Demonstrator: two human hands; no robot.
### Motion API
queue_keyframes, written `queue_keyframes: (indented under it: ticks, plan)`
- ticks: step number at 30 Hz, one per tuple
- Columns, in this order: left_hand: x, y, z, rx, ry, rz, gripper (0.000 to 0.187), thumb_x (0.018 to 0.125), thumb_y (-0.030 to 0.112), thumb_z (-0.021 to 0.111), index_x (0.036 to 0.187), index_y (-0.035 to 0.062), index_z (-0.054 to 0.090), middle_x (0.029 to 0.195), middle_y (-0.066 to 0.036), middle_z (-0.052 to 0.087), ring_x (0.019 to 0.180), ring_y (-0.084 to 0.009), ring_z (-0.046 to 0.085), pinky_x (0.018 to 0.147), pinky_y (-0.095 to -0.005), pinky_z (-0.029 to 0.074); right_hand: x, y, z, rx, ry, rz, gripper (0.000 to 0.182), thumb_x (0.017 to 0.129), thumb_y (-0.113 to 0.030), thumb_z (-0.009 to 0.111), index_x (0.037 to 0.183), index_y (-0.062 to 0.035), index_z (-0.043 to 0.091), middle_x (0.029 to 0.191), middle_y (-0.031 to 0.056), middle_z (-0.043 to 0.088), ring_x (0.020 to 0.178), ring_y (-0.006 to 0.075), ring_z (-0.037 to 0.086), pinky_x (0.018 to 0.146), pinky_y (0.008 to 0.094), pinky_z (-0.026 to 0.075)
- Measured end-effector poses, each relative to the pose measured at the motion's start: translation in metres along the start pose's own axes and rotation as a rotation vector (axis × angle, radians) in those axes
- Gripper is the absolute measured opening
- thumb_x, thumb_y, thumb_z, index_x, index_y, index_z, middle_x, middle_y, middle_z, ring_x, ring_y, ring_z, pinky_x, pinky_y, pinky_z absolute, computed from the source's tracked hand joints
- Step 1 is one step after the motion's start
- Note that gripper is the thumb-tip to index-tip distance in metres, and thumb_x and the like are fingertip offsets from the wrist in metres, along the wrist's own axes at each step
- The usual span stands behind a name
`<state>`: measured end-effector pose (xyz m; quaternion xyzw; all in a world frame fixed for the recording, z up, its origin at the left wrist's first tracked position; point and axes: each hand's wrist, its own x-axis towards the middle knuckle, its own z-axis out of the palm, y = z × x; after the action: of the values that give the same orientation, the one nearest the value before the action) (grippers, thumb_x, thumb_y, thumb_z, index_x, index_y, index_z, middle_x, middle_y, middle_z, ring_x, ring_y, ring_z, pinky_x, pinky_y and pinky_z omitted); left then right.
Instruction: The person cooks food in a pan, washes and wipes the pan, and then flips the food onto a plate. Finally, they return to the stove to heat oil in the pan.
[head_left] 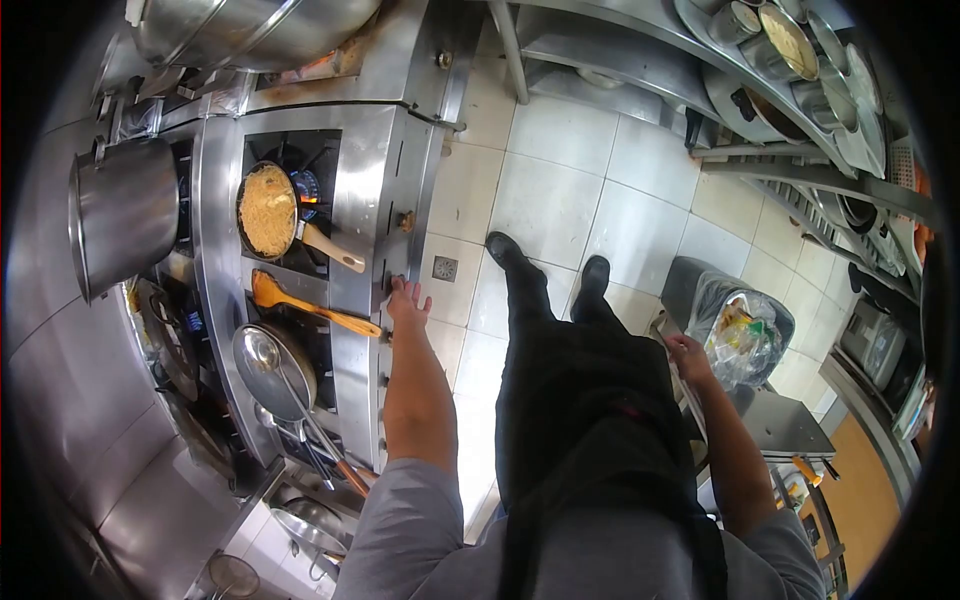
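Stove [360, 180] stands to my left, my left hand [408, 302] at its front edge, fingers spread; what my right hand [689, 358] grips I cannot make out. Careful work means fingers clear of the pan handle [335, 248] and lit burner [309, 186].

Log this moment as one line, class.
left hand: open, at stove front; right hand: near bin, grip unclear; pan: on lit burner; spatula: on stove

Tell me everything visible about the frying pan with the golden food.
The frying pan is round and dark-rimmed, its pale, wood-coloured handle pointing toward the front of the stove. It sits upright, uncovered, on a burner grate, blue flame showing beside its rim. Golden, shredded-looking food nearly fills it. The left hand is apart from it.
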<state>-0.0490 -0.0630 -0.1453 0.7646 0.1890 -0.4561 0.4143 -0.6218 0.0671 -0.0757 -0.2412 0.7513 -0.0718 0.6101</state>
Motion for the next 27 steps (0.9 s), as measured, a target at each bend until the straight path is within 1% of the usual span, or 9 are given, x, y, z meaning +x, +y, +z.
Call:
queue_keyframes:
  ticks: [2,11,17,20,21,22,23,25,27]
  plan:
    - [0.001,0.001,-0.001,-0.008,-0.01,-0.009,0.043,0.098,0.043,0.051,0.134,0.022,0.048,0.138,0.0,0.048,0.126,-0.0193,0.049,0.098,-0.0509,0.036,0.001,0.012,-0.004,-0.069,0.0,-0.04,0.033,0.092,-0.034,0.062,0.105,-0.0041,0.065,0.067,0.0009,0.058,0.048,0.0074,0.047,0.043,0.0234,0.036]
    - [0.007,0.001,-0.003,-0.009,-0.015,-0.021,0.041,0.097,0.043,0.052,0.132,0.0214,0.05,0.136,0.0,0.049,0.125,-0.019,0.049,0.097,-0.0522,0.036,-0.002,0.027,-0.011,-0.093,-0.004,0.13,0.036,0.092,-0.034,0.057,0.109,-0.0034,0.064,0.069,0.0034,0.058,0.048,0.0114,0.051,0.042,0.0264,0.041]
    - [-0.011,0.001,0.0,-0.029,-0.015,-0.031,0.052,0.095,0.049,0.052,0.138,0.0218,0.045,0.139,-0.004,0.048,0.127,-0.0224,0.048,0.098,-0.0513,0.036,0.007,0.012,-0.001,-0.098,-0.001,-0.001,0.033,0.091,-0.035,0.06,0.103,-0.0042,0.066,0.066,0.0041,0.06,0.049,0.0106,0.052,0.042,0.0265,0.041]
    - [-0.008,-0.031,-0.025,0.087,-0.105,-0.004,0.059,0.094,0.052,0.052,0.144,0.0223,0.039,0.138,-0.007,0.049,0.126,-0.0245,0.049,0.096,-0.0518,0.038,0.013,0.027,0.008,-0.15,-0.11,0.012,0.037,0.089,-0.037,0.063,0.102,-0.0018,0.065,0.071,0.0088,0.065,0.059,0.0182,0.06,0.053,0.0318,0.046]
    - [-0.008,-0.048,-0.035,0.094,-0.1,-0.011,0.059,0.094,0.052,0.052,0.144,0.0223,0.039,0.138,-0.007,0.049,0.126,-0.0245,0.049,0.096,-0.0518,0.038,-0.002,0.02,0.02,-0.432,-0.179,-0.124,0.035,0.087,-0.034,0.064,0.101,-0.0014,0.065,0.075,0.0116,0.066,0.067,0.0228,0.062,0.059,0.0354,0.048]
    - [-0.013,-0.069,-0.046,0.327,-0.241,-0.056,0.061,0.093,0.049,0.056,0.145,0.0233,0.037,0.14,-0.007,0.047,0.125,-0.0244,0.049,0.095,-0.0536,0.04,-0.012,0.021,0.027,-0.711,-0.25,-0.261,0.033,0.085,-0.031,0.066,0.099,-0.001,0.065,0.079,0.0143,0.067,0.075,0.0274,0.065,0.065,0.039,0.049]
    - [-0.02,-0.091,-0.059,0.559,-0.381,-0.104,0.063,0.092,0.047,0.059,0.145,0.0243,0.035,0.143,-0.008,0.044,0.125,-0.0243,0.049,0.094,-0.0554,0.041,-0.006,0.034,0.028,-0.706,-0.257,-0.248,0.033,0.085,-0.031,0.066,0.099,-0.001,0.065,0.079,0.0143,0.067,0.075,0.0274,0.065,0.065,0.039,0.049]
    - [-0.078,-0.119,-0.063,0.985,-0.411,-0.122,0.064,0.09,0.046,0.062,0.143,0.018,0.04,0.136,-0.011,0.051,0.122,-0.0225,0.052,0.095,-0.0481,0.043,0.011,0.06,0.035,-0.645,-0.527,-0.298,0.025,0.079,-0.021,0.064,0.096,-0.0018,0.066,0.087,0.0192,0.067,0.088,0.0332,0.065,0.074,0.0427,0.049]
    - [-0.082,-0.155,-0.093,1.119,-0.633,0.053,0.06,0.089,0.046,0.065,0.135,0.0115,0.05,0.123,-0.012,0.059,0.112,-0.0193,0.057,0.087,-0.0354,0.047,-0.043,0.031,0.042,-0.574,-0.541,-0.204,0.022,0.075,-0.013,0.059,0.093,-0.003,0.067,0.087,0.0195,0.066,0.088,0.0319,0.065,0.075,0.0415,0.05]
